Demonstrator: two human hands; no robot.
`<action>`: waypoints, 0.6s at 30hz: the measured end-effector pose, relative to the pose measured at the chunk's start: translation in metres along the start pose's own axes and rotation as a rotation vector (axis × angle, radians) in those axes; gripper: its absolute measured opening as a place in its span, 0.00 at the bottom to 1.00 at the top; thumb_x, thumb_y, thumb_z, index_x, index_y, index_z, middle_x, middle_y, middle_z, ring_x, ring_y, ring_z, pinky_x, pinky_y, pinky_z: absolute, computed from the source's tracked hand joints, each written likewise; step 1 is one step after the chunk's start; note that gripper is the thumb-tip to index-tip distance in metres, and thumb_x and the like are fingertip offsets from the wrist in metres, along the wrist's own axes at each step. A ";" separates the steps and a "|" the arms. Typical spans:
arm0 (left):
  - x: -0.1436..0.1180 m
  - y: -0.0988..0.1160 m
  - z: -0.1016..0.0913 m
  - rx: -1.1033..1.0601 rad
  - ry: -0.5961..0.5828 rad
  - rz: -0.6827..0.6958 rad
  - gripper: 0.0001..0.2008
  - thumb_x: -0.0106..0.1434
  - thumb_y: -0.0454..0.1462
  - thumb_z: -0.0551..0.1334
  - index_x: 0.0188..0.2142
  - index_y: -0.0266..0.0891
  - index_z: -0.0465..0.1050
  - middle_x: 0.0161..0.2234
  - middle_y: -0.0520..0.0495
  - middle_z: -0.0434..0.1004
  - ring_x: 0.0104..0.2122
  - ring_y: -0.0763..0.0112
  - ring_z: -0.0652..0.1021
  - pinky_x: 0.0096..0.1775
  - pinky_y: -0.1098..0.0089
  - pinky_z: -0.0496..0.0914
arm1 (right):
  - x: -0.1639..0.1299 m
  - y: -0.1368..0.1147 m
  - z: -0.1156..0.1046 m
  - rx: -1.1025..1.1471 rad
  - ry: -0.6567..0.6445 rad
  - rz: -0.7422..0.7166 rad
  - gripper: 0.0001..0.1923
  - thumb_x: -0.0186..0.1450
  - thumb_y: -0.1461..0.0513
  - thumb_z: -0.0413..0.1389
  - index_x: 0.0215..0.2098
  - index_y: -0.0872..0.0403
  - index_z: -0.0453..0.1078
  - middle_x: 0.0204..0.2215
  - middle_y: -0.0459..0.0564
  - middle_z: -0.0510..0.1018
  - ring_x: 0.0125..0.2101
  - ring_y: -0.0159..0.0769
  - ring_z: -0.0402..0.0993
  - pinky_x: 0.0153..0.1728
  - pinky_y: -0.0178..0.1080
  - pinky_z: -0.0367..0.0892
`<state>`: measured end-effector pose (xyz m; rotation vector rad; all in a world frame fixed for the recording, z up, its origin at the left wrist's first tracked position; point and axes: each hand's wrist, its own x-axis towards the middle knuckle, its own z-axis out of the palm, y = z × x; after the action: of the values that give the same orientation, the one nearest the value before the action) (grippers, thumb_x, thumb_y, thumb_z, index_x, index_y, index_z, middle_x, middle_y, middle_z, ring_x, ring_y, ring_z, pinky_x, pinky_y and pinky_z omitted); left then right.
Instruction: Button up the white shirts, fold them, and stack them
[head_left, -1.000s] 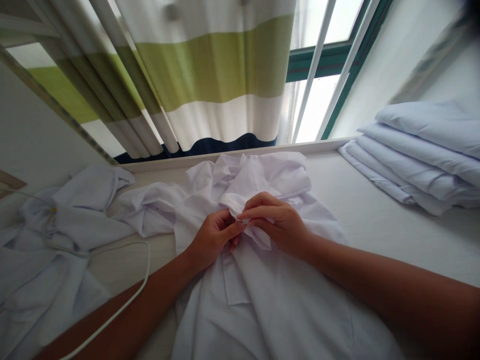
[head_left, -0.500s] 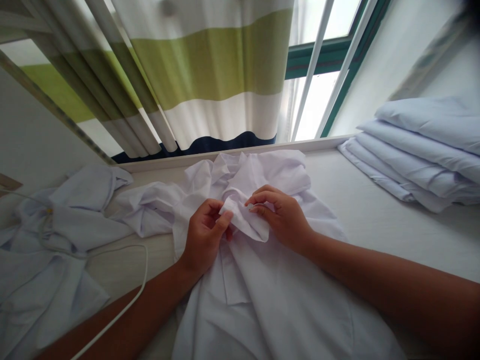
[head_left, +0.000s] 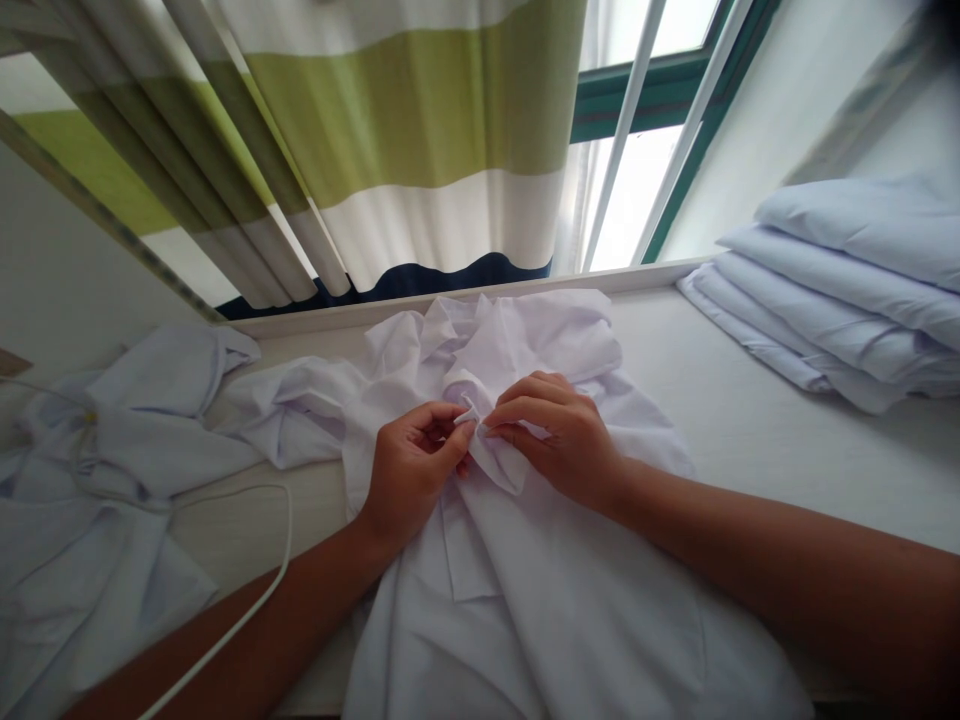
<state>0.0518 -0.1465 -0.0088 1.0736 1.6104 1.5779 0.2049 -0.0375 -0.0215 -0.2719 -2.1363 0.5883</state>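
Note:
A white garment [head_left: 570, 590], it looks like a shirt, lies spread and rumpled over the white table in front of me. Its upper part is bunched near the table's back edge, and a flat stitched patch shows below my fingers. My left hand [head_left: 416, 455] pinches a small fold of the cloth between thumb and forefinger. Close against it on the right, my right hand [head_left: 559, 430] grips the same fold with its fingertips. Whether a button sits between the fingers is hidden.
More loose white cloth [head_left: 172, 410] lies at the left. A white cable [head_left: 289, 530] loops across my left forearm. Folded white garments [head_left: 847, 290] are stacked at the right. Behind the table [head_left: 750, 430] hang a green and white curtain [head_left: 420, 120] and a barred window [head_left: 637, 130].
My right hand has come leftward to the left hand, and the fold between them is now gathered tighter. A pale small thing at my right fingertips no longer shows.

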 end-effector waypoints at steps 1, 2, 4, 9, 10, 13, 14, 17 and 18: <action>0.000 0.000 0.000 0.016 -0.007 0.003 0.09 0.57 0.39 0.71 0.36 0.38 0.80 0.23 0.53 0.77 0.19 0.74 0.74 0.22 0.74 0.70 | 0.000 0.000 0.000 -0.006 -0.001 0.003 0.06 0.69 0.64 0.59 0.34 0.49 0.77 0.32 0.47 0.82 0.34 0.37 0.74 0.42 0.44 0.64; 0.000 0.000 -0.001 0.034 -0.015 0.004 0.09 0.57 0.39 0.71 0.36 0.38 0.80 0.23 0.53 0.77 0.19 0.74 0.74 0.22 0.74 0.70 | -0.001 0.001 0.000 -0.012 -0.004 0.005 0.06 0.69 0.64 0.59 0.34 0.49 0.77 0.33 0.47 0.82 0.34 0.37 0.74 0.41 0.44 0.64; 0.000 0.000 -0.002 0.068 -0.028 0.000 0.08 0.58 0.39 0.71 0.36 0.38 0.81 0.22 0.53 0.77 0.19 0.74 0.73 0.22 0.74 0.70 | -0.001 0.001 0.000 -0.028 -0.010 0.007 0.06 0.68 0.65 0.59 0.34 0.49 0.77 0.33 0.47 0.81 0.34 0.38 0.74 0.41 0.44 0.64; 0.001 0.002 -0.003 0.130 -0.046 -0.004 0.07 0.58 0.39 0.70 0.35 0.39 0.81 0.23 0.53 0.77 0.19 0.75 0.73 0.22 0.75 0.68 | -0.001 0.002 0.001 -0.079 -0.043 0.018 0.05 0.67 0.65 0.60 0.33 0.51 0.77 0.32 0.47 0.81 0.34 0.38 0.74 0.41 0.44 0.63; 0.001 0.002 -0.003 0.140 -0.047 -0.006 0.07 0.58 0.39 0.70 0.35 0.39 0.81 0.23 0.52 0.77 0.19 0.75 0.73 0.22 0.75 0.68 | -0.001 0.002 0.001 -0.089 -0.046 0.025 0.05 0.66 0.65 0.61 0.32 0.51 0.77 0.31 0.47 0.81 0.34 0.38 0.74 0.41 0.44 0.63; 0.001 0.002 -0.003 0.174 -0.052 -0.009 0.08 0.57 0.39 0.70 0.36 0.39 0.81 0.24 0.52 0.78 0.19 0.75 0.73 0.22 0.75 0.68 | -0.002 0.003 0.001 -0.104 -0.048 0.039 0.05 0.66 0.65 0.62 0.32 0.51 0.77 0.31 0.47 0.82 0.33 0.38 0.74 0.41 0.44 0.62; 0.001 0.002 -0.003 0.186 -0.054 -0.011 0.08 0.57 0.39 0.70 0.36 0.39 0.81 0.25 0.51 0.79 0.19 0.75 0.73 0.22 0.75 0.69 | -0.002 0.004 0.001 -0.106 -0.049 0.041 0.05 0.65 0.66 0.62 0.32 0.51 0.77 0.31 0.47 0.82 0.33 0.38 0.74 0.41 0.43 0.62; 0.000 0.000 -0.003 0.212 -0.059 -0.018 0.10 0.58 0.40 0.70 0.37 0.38 0.81 0.26 0.50 0.79 0.20 0.74 0.74 0.23 0.75 0.69 | -0.003 0.004 0.001 -0.113 -0.061 0.030 0.05 0.65 0.66 0.62 0.32 0.51 0.77 0.30 0.46 0.82 0.33 0.38 0.73 0.41 0.43 0.61; 0.000 -0.001 -0.003 0.214 -0.062 -0.020 0.10 0.58 0.40 0.70 0.38 0.37 0.81 0.26 0.50 0.80 0.20 0.74 0.74 0.23 0.75 0.70 | -0.003 0.004 0.001 -0.117 -0.064 0.026 0.05 0.65 0.66 0.62 0.32 0.51 0.77 0.30 0.46 0.82 0.33 0.37 0.73 0.41 0.43 0.61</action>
<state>0.0489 -0.1475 -0.0094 1.2009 1.7717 1.3687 0.2056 -0.0358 -0.0256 -0.3502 -2.2357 0.4936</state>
